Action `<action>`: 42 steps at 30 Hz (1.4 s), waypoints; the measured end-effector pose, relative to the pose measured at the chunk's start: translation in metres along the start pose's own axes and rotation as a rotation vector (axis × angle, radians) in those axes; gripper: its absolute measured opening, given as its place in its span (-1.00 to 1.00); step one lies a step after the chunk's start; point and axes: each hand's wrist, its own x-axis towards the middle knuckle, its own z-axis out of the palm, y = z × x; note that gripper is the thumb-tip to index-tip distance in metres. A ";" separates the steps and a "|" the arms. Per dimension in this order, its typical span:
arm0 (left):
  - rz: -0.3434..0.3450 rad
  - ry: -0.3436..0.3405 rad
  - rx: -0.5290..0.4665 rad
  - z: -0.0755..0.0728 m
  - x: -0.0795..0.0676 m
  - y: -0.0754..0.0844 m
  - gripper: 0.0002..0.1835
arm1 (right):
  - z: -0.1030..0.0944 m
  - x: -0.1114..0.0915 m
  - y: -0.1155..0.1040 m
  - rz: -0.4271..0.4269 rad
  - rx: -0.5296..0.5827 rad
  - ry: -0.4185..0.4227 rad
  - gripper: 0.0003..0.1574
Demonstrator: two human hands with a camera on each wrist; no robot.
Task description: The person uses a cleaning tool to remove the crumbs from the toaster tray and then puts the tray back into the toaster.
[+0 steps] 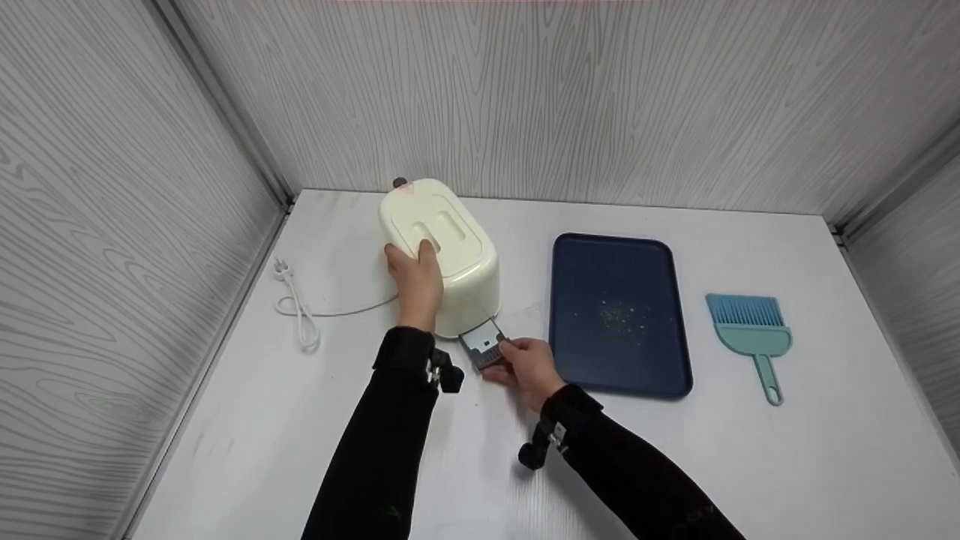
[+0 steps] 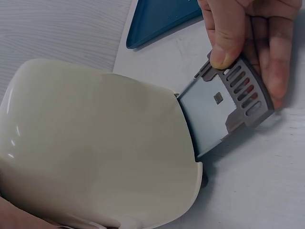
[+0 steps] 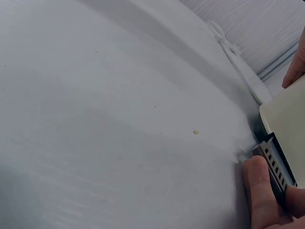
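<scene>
A cream toaster (image 1: 471,296) stands at the left-centre of the white table, its two-slot top facing up. My left hand (image 1: 420,289) grips its left side, the thumb lying on the top beside a slot. From the toaster's near end sticks out a metal crumb tray (image 2: 202,112) with a grey slotted handle (image 2: 248,90). My right hand (image 1: 534,367) pinches that handle, thumb above and fingers underneath. The tray's inner part is hidden inside the toaster. In the right wrist view, the right fingers (image 3: 261,186) curl against the handle's outer edge.
Right of the toaster lies a dark blue tray (image 1: 615,352) with crumbs scattered on it. Farther right is a teal brush with a dustpan (image 1: 750,337). The toaster's white cord and plug (image 1: 296,300) lie at the left. Grey wood-grain walls (image 1: 525,97) enclose the table's back and sides.
</scene>
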 end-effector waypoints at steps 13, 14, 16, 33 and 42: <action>-0.005 -0.006 -0.002 0.000 0.000 0.001 -0.16 | 0.015 0.017 -0.003 -0.001 0.045 0.023 -0.69; -0.001 -0.005 -0.002 0.000 0.000 0.000 -0.16 | 0.017 0.019 -0.004 -0.003 0.049 0.024 -0.69; 0.000 -0.007 -0.002 0.000 0.001 0.000 -0.17 | 0.019 0.020 -0.004 -0.007 0.052 0.027 -0.70; -0.007 0.000 0.040 0.000 0.002 0.001 -0.19 | 0.026 0.026 -0.007 -0.016 0.085 0.041 -0.69; 0.012 -0.007 0.052 -0.001 0.001 0.002 -0.21 | 0.027 0.025 -0.009 -0.004 0.087 0.047 -0.66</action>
